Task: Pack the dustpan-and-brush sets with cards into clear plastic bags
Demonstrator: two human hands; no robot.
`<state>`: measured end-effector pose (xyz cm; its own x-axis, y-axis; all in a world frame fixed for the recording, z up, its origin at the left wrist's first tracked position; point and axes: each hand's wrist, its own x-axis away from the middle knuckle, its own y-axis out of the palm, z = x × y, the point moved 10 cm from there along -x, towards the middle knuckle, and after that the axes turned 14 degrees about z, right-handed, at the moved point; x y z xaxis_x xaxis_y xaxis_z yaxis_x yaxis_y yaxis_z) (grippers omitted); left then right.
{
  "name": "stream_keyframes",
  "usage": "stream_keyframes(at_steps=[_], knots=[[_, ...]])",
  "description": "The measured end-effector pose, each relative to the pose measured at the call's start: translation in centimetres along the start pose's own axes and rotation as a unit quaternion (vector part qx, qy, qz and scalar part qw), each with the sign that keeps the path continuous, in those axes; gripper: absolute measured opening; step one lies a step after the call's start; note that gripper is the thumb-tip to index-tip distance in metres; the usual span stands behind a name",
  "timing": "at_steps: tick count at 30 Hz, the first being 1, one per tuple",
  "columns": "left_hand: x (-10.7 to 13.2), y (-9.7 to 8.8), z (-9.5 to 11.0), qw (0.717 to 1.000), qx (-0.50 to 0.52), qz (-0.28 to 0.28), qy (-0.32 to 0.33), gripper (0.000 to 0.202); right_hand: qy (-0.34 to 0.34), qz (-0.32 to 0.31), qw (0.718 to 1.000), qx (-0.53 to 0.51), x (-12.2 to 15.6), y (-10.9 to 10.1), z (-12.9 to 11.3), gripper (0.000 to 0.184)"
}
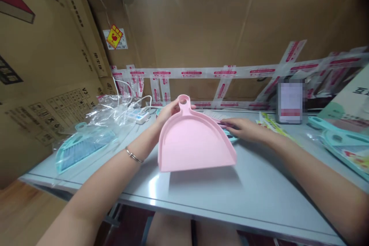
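Observation:
My left hand (167, 114) grips a pink dustpan (196, 142) near its looped handle, some fingers hidden behind it. The dustpan is held above the table, its wide straight edge toward me. My right hand (240, 128) is closed just right of the dustpan. A thin pink piece (216, 120) shows at its fingertips, mostly hidden by the dustpan, so I cannot tell its kind. Under that hand lies a teal piece with a hole (230, 135), partly covered.
On the grey table (259, 192), a bagged teal dustpan and brush (83, 148) lie at left beside a white power strip (138, 116). A phone-like device (291, 102) and another teal dustpan set (343, 142) stand right. Large cardboard (196, 23) walls the back.

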<state>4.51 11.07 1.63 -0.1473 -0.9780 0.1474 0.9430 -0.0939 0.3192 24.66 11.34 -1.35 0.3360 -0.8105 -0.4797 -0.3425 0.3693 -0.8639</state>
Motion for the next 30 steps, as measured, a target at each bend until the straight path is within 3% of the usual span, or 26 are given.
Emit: stream_keyframes(at_steps=[4,10,13,15,17,20,22,24,25,27,30], knots=[[-0.6,0.2,-3.1,0.998,0.041,-0.035,-0.041,0.036,0.031,-0.033,0.999,0.011,0.9,1.2,1.1,0.038],[-1.1,-1.4,-4.6,0.997,0.06,0.021,-0.05,0.036,-0.025,-0.011,0.995,0.091,0.9,1.0,0.8,0.032],[-1.4,-1.7,-4.5,0.997,0.059,0.04,-0.037,0.036,-0.003,0.073,0.993,0.091,0.7,-1.2,0.8,0.027],[-1.4,-2.0,-4.5,0.997,0.059,0.05,-0.029,0.036,0.052,0.167,0.982,0.066,0.9,-4.2,1.4,0.027],[-1.5,-2.0,-4.6,0.997,0.06,0.052,-0.026,0.038,0.137,0.284,0.949,0.008,1.7,-8.1,2.4,0.028],[-1.5,-1.8,-4.6,0.997,0.066,0.037,-0.021,0.038,0.25,0.427,0.849,-0.184,3.7,-11.8,3.8,0.031],[-1.5,-1.7,-4.5,0.997,0.073,0.027,-0.016,0.036,0.311,0.429,0.771,-0.352,4.1,-11.0,3.9,0.026],[-1.7,-1.7,-4.6,0.997,0.077,0.026,-0.012,0.033,0.349,0.346,0.733,-0.471,3.5,-8.2,2.2,0.023],[-1.8,-1.8,-4.6,0.996,0.078,0.031,-0.009,0.03,0.354,0.291,0.74,-0.492,3.0,-6.7,0.7,0.024],[-2.0,-2.1,-4.4,0.995,0.084,0.049,0.005,0.023,0.324,0.19,0.798,-0.47,2.3,-4.3,-2.9,0.028],[-1.9,-1.8,-4.5,0.996,0.081,0.039,0.013,0.024,0.244,0.121,0.882,-0.384,1.5,-2.2,-7.0,0.027]])
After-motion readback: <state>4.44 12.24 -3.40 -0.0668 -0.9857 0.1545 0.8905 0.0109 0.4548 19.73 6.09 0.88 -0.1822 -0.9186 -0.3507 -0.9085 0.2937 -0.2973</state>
